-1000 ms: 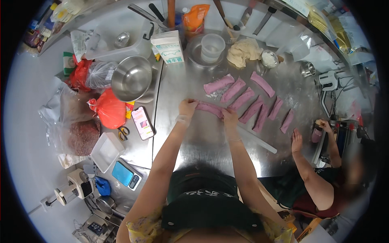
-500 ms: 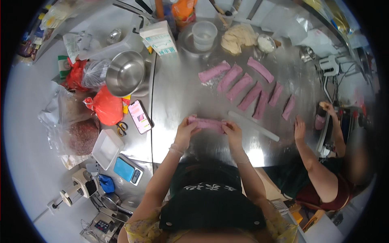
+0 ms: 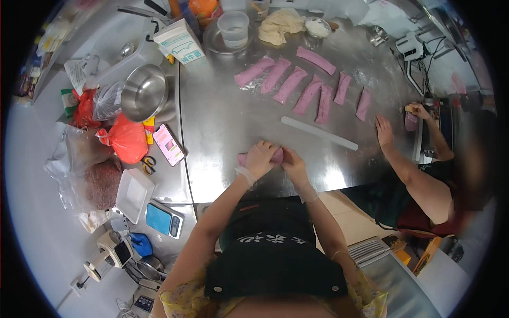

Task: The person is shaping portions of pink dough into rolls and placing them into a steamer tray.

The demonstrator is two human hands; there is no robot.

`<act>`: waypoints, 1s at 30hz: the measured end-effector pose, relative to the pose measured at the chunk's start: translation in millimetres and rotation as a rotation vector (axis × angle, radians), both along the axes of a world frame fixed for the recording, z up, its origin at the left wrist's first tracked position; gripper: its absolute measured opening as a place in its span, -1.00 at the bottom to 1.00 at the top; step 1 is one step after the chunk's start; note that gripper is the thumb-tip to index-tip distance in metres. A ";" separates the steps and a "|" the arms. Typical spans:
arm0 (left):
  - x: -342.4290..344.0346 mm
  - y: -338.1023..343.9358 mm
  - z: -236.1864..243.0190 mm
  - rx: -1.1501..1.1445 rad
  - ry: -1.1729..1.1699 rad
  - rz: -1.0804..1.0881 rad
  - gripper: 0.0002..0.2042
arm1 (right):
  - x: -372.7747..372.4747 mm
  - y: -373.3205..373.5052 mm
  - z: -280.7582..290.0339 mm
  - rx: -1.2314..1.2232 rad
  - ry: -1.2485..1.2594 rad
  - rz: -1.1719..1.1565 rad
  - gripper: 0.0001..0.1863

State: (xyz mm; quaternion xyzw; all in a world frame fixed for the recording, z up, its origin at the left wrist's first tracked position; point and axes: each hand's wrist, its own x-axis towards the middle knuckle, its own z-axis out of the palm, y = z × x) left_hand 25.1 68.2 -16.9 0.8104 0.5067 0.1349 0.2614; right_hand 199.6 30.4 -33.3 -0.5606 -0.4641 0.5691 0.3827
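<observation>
My left hand (image 3: 260, 160) lies wrapped over a pink dough roll (image 3: 278, 155) near the front of the steel table. Its fingers curl over the middle, and one end of the dough pokes out on the left. At the right end, my right hand (image 3: 294, 167) grips the same roll, thumb and fingers closed on it. Most of the dough is hidden under my hands. Beyond them lies a white rolling pin (image 3: 319, 133), slanting down to the right. Several pink dough strips (image 3: 290, 85) are spread farther back on the table.
A co-worker's hand (image 3: 384, 131) rests on the table at right; the other holds a pink piece. At the back are pale dough (image 3: 281, 26), a clear tub (image 3: 233, 29) and a carton (image 3: 180, 42). A steel bowl (image 3: 144, 93), phone (image 3: 169, 145) and scale (image 3: 164, 219) stand left.
My left hand has gone from holding the roll's left end to covering its middle, and the hands are closer together. The whole view has shifted, with the table higher in the picture.
</observation>
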 end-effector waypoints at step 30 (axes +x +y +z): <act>-11.1 7.0 -4.7 -0.090 -0.232 -0.001 -0.53 | -0.1 9.0 -0.2 -0.008 0.099 0.031 -0.45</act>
